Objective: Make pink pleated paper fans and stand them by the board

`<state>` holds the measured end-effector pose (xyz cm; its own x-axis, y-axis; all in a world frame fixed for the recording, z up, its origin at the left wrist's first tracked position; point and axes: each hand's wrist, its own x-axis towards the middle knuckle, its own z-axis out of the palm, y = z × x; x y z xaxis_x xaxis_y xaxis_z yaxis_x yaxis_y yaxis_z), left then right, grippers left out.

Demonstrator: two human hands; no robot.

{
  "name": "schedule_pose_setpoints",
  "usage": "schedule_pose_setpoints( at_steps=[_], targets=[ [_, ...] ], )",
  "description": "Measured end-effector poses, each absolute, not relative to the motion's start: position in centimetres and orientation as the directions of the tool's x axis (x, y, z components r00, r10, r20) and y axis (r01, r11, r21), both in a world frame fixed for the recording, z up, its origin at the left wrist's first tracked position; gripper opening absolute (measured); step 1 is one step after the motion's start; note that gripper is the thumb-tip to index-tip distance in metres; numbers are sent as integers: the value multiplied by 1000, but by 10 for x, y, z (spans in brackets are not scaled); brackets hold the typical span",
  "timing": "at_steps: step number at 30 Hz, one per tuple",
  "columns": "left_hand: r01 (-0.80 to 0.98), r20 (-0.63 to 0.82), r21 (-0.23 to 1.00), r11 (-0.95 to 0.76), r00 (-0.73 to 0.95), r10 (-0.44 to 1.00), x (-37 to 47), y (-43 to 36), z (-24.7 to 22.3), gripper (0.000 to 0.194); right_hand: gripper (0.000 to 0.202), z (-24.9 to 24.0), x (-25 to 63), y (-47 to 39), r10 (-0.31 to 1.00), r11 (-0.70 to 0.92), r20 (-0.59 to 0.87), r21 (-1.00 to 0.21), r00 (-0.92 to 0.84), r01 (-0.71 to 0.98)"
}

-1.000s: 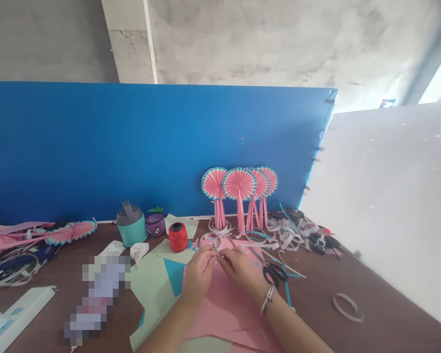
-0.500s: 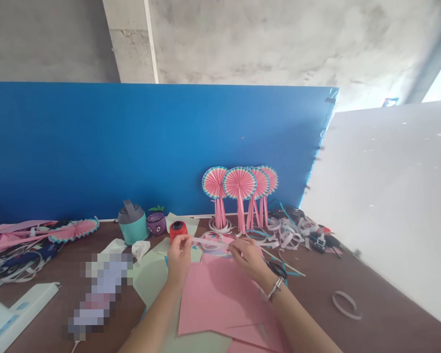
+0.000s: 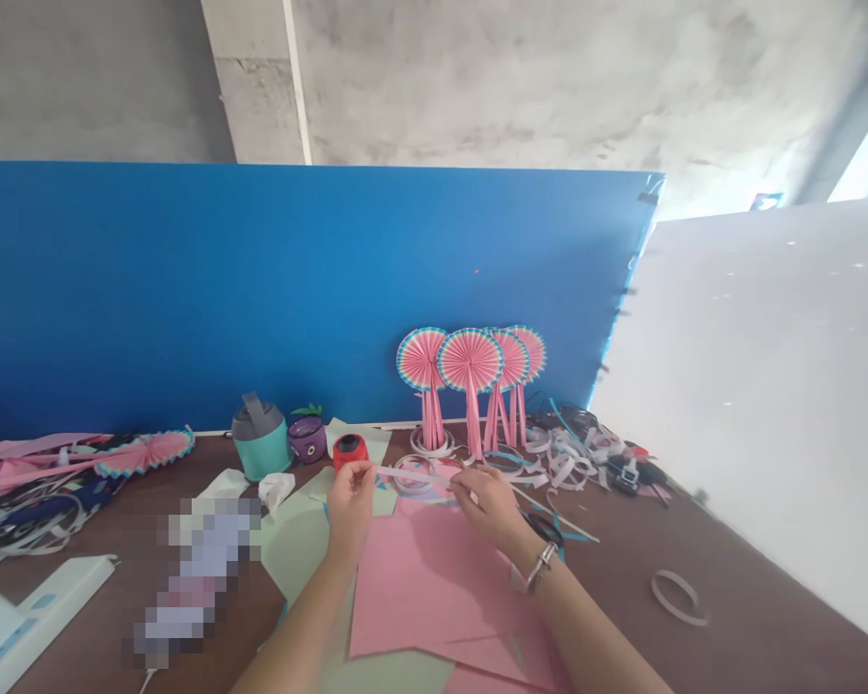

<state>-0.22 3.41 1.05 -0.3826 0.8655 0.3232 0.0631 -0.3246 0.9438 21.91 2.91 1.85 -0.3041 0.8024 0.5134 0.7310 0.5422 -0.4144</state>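
Note:
A narrow white strip (image 3: 412,475) is stretched between my two hands above the upper edge of some pink paper sheets (image 3: 426,588). My left hand (image 3: 352,506) pinches its left end, and my right hand (image 3: 483,503), with a bracelet on the wrist, pinches the right end. Pale green paper (image 3: 293,540) lies under and to the left of the pink sheets. Just behind my left hand sits a small red object (image 3: 350,449). White rings of strip (image 3: 434,441) lie beyond my hands.
Pink pleated fans (image 3: 470,360) stand against the blue partition (image 3: 260,270). A teal container (image 3: 261,443) and a purple cup (image 3: 308,439) are at back left. Tangled white strips (image 3: 575,458) are at right. A loose ring (image 3: 676,598) and a power strip (image 3: 50,617) lie nearer.

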Motion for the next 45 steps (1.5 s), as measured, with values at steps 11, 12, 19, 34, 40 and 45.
schedule_pose_setpoints(
  at_steps=[11, 12, 19, 34, 40, 45],
  targets=[
    [130, 355, 934, -333, -438, 826, -2, 32, 9, 26, 23, 22, 217, 25, 781, 510, 571, -347, -255, 787],
    [132, 360, 932, -336, -433, 827, -2, 32, 8, 26, 23, 21, 218, 25, 783, 510, 568, -354, -253, 784],
    [118, 364, 930, -348, -424, 829, -4, 35, 3, 25, 26, 18, 220, 28, 783, 555, 563, -439, -264, 707],
    [266, 449, 889, -374, -342, 825, 5, 22, 9, 25, 20, 24, 213, 28, 847, 470, 524, -668, -83, 577],
    [334, 619, 781, -528, -300, 726, 14, 10, 11, 18, 17, 27, 215, 27, 895, 356, 424, -866, 138, 350],
    [342, 647, 760, -553, -316, 694, 24, 6, 11, 17, 18, 25, 207, 28, 906, 317, 369, -916, 207, 245]
  ],
)
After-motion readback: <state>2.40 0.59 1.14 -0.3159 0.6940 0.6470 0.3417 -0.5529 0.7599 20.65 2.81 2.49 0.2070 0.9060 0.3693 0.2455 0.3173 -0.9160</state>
